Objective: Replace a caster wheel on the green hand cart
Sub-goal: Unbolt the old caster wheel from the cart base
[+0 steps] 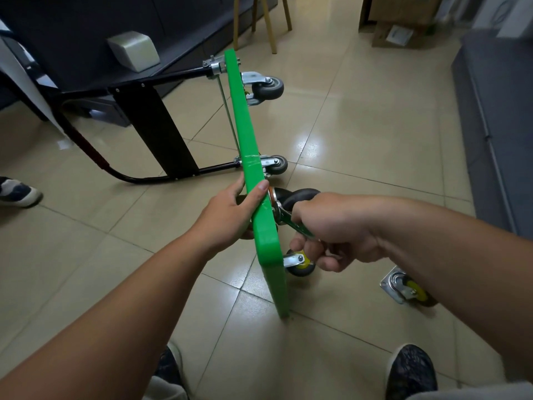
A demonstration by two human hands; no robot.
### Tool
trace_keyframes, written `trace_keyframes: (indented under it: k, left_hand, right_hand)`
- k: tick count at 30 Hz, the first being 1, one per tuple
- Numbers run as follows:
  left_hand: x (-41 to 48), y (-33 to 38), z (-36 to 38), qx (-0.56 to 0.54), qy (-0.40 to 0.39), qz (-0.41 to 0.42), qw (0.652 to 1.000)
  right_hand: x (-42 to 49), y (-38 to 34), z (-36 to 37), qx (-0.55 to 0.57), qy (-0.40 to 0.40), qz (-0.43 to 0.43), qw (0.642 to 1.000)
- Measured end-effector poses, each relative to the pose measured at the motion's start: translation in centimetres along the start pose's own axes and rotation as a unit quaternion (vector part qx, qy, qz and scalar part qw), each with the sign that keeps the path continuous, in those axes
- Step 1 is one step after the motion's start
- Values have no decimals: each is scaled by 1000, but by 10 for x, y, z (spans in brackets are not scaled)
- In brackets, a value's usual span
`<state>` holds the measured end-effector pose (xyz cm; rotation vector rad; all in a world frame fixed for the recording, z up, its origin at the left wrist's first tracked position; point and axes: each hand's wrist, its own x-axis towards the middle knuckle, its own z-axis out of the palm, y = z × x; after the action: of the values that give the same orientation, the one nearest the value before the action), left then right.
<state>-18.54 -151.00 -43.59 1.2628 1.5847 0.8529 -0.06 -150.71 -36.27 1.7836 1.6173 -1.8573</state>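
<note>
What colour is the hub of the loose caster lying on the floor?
Yellow, in a silver metal bracket: the loose caster, clearest in the head view.

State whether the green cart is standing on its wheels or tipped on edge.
Tipped on edge: the green cart deck stands upright on the floor, its wheels pointing sideways.

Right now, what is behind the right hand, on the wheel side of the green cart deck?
A black caster wheel shows above the right hand, which holds a wrench at its mount. The bolt is covered by the hand and green deck.

Bright green cart deck [256, 180], grey wheels [269, 88] — a yellow-hubbed loose caster [408, 290] on beige tiles [360, 134].
</note>
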Motion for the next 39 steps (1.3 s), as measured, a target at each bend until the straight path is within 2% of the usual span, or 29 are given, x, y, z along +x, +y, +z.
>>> trace_keyframes:
  k: [11,15,20,28,35,39]
  left_hand:
    - [1,-2,3,15,6,2,1000]
    - [1,-2,2,15,4,4,1000]
    - [0,-2,-1,13,4,-3,1000]
    - [0,2,-1,7,-1,-9,1000]
    - [0,4,-2,10,-10,-13,1000]
    - [-1,4,-2,7,-9,-12,1000]
  right_hand:
    - [4,-36,4,-147,-1,-11,989]
    - [7,-20,12,-149,9,-39,988]
    - [14,17,27,-222,58,-108,967]
    - [85,81,43,-233,105,-202,945]
    - [126,75,45,-268,194,-182,926]
    - [114,79,40,-292,172,-185,922]
